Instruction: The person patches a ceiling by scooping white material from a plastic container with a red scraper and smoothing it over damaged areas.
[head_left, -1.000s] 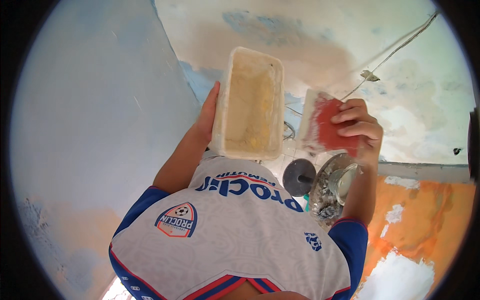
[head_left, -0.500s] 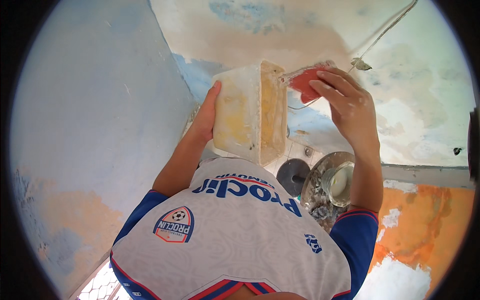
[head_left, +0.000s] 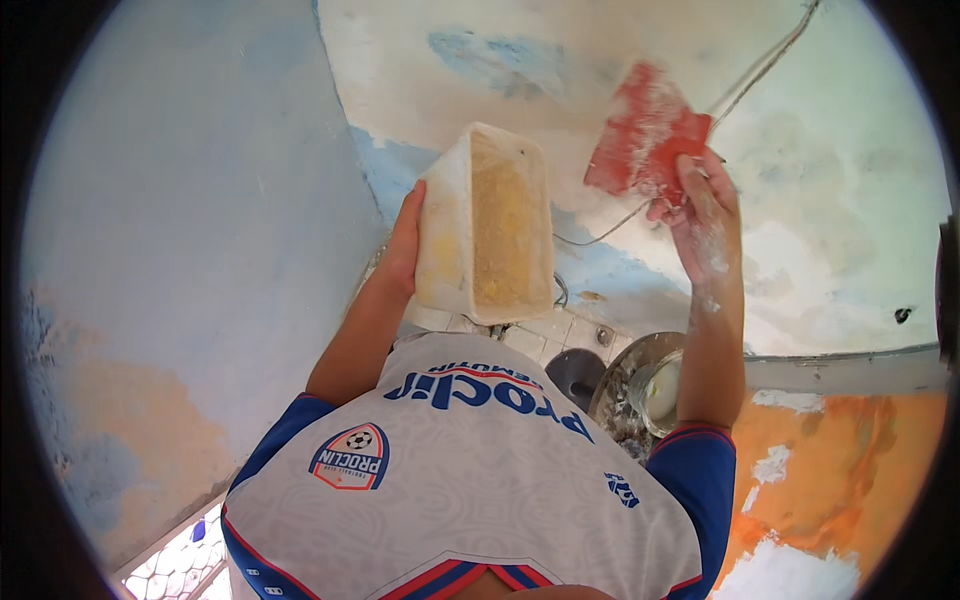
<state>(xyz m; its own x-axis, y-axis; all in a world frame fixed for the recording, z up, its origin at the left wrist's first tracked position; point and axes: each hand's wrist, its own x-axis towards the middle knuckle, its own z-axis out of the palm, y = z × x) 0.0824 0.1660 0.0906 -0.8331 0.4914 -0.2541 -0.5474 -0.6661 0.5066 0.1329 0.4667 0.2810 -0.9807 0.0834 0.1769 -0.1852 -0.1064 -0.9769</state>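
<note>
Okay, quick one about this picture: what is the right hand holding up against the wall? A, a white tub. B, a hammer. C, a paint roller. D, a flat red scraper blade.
D: the right hand grips a flat red scraper, smeared with white, raised against the patchy wall, while the left hand holds the white tub of yellowish paste.

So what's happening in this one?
A person in a white and blue jersey is working on a patchy blue and white plastered wall. The left hand holds a white rectangular tub of yellowish filler. The right hand presses a red scraper against the wall. Below are a bucket and a round pan.
</note>
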